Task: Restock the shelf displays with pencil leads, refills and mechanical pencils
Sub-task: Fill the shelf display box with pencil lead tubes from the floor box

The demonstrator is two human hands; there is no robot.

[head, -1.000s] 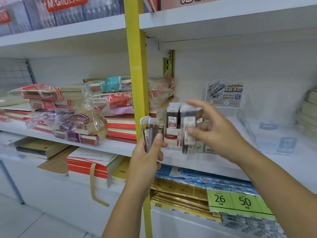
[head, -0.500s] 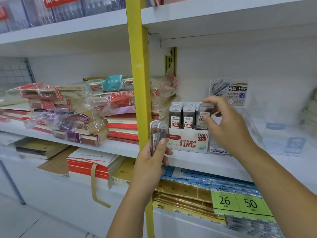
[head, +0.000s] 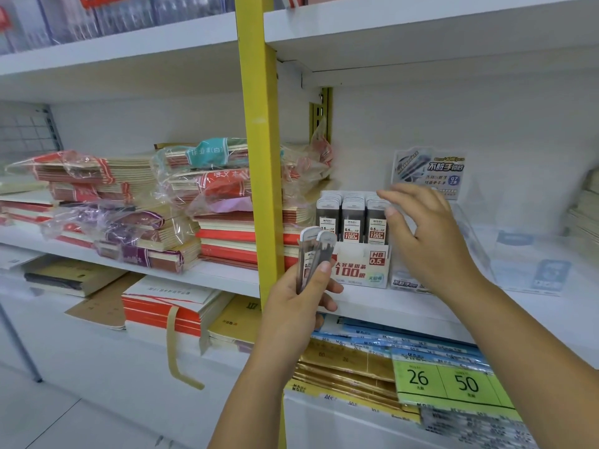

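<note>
A white cardboard display box [head: 359, 268] marked HB 0.5 stands on the middle shelf, holding three rows of dark pencil lead cases [head: 351, 218]. My left hand [head: 298, 303] is in front of the shelf, just left of the box, gripping two lead cases [head: 312, 254] upright. Above the box's right row my right hand [head: 424, 234] hovers with fingers spread and nothing in it, its fingertips close to the case tops.
A yellow upright post [head: 262, 157] stands just left of the box. Wrapped notebook stacks [head: 136, 209] fill the shelf to the left. A clear acrylic display [head: 518, 260] with a printed card [head: 429, 171] sits to the right. Folders and a 26/50 price label [head: 444, 382] lie below.
My right hand carried a lead case to the box, set it in the right row, and let go. Its fingers are now spread. My left hand stayed put with its two cases.
</note>
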